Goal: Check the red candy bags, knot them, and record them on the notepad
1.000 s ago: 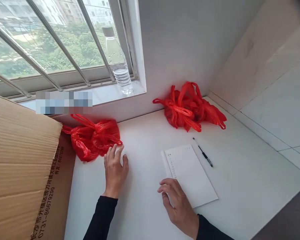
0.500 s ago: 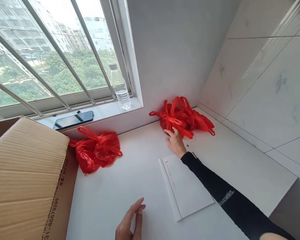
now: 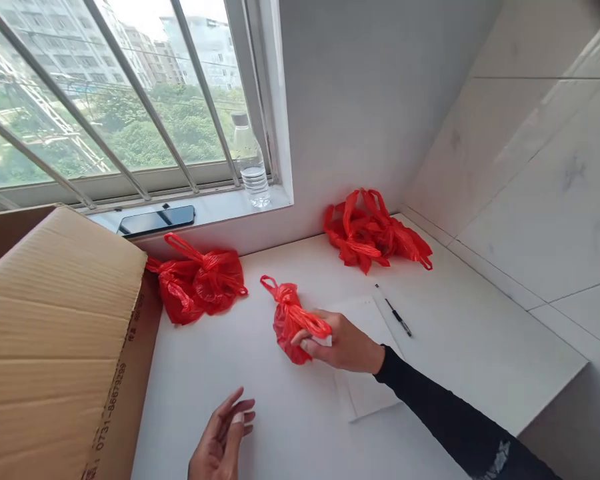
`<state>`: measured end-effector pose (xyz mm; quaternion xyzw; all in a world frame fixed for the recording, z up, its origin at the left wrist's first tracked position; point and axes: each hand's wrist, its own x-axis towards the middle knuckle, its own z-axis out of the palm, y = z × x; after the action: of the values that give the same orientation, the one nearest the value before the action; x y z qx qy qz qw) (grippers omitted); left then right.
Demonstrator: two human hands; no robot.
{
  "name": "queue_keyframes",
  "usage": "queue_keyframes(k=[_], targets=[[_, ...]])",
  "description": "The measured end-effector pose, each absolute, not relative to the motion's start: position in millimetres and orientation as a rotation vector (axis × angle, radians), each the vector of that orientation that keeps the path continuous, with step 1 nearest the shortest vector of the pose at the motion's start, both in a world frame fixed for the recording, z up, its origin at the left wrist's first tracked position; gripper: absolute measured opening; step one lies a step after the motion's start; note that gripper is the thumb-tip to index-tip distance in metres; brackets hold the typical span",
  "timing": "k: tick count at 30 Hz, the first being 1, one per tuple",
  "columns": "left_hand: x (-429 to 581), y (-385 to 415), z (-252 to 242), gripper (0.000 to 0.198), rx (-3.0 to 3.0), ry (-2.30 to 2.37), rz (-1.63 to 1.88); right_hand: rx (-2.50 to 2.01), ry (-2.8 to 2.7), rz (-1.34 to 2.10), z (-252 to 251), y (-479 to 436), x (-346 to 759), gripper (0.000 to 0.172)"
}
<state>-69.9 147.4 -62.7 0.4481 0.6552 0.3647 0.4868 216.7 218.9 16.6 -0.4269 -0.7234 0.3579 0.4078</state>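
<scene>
My right hand point(image 3: 337, 341), in a black sleeve, grips a small knotted red plastic bag point(image 3: 289, 320) above the white table point(image 3: 200, 393). What the bag contains cannot be made out. Beneath that hand lies a white booklet point(image 3: 375, 393), partly covered by it. My left hand point(image 3: 223, 433) hovers at the lower middle with its fingers apart, holding nothing. A pile of red plastic bags point(image 3: 375, 233) rests against the wall at the back right. More tied red bags point(image 3: 200, 280) sit at the left, beside the cardboard box.
An open cardboard box point(image 3: 65, 320) takes up the left side, its flap folded out. A black pen point(image 3: 399, 319) lies right of the booklet. On the windowsill are a phone point(image 3: 157, 221) and a water bottle point(image 3: 253, 167). Tiled wall point(image 3: 540, 187) bounds the right.
My right hand has taken a red bag from the back pile and brought it left and nearer. My left hand has shifted left and its fingers have spread. The pen now shows fully.
</scene>
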Motion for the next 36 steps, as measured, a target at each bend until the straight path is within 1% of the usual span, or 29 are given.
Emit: queue_keyframes(k=[2,4,6,11,13,15,16,18,19,21,23,27,32,36], targets=[[-66.7,142.9,-57.6,0.070,1.156,1.613,0.940,-1.020,-1.864,1.085,14.5,195.5,217.2,0.022],[-57.6,136.6,-51.2,0.060,1.264,1.608,0.968,-1.071,-1.827,1.235,7.6,179.9,220.1,0.018],[-46.4,131.4,-44.4,0.055,1.363,1.605,0.971,-1.158,-1.786,1.308,-0.8,170.9,222.5,0.020],[-26.7,128.1,-30.1,0.061,1.564,1.643,0.946,-1.302,-1.821,1.335,-14.2,163.8,220.2,0.028],[-24.6,129.1,-27.8,0.063,1.582,1.639,0.913,-1.353,-1.850,1.321,-16.5,163.6,217.3,0.028],[-25.0,130.0,-27.4,0.064,1.612,1.643,0.863,-1.361,-1.880,1.296,-17.9,163.4,214.2,0.019],[-25.7,130.0,-27.5,0.061,1.647,1.646,0.840,-1.352,-1.888,1.282,-18.1,163.1,212.7,0.015],[-27.1,129.2,-27.8,0.049,1.714,1.628,0.820,-1.336,-1.885,1.229,-17.3,162.0,209.9,0.014],[-27.5,128.4,-27.7,0.041,1.735,1.612,0.826,-1.322,-1.885,1.192,-16.4,161.4,208.5,0.016],[-26.7,126.6,-26.7,0.028,1.748,1.590,0.854,-1.273,-1.909,1.114,-14.8,160.2,204.9,0.024],[-24.2,124.6,-24.2,0.021,1.733,1.588,0.871,-1.203,-1.952,1.052,-14.4,159.4,200.5,0.031],[-20.5,121.6,-16.8,0.019,1.702,1.575,0.916,-1.153,-1.960,0.983,-16.3,158.6,194.8,0.025],[-27.7,120.1,-9.8,0.011,1.627,1.664,1.068,-1.298,-1.862,0.992,-11.7,157.2,201.4,0.018],[-26.6,120.2,-7.1,0.011,1.626,1.661,1.112,-1.312,-1.887,0.807,-8.8,155.4,197.1,0.011]])
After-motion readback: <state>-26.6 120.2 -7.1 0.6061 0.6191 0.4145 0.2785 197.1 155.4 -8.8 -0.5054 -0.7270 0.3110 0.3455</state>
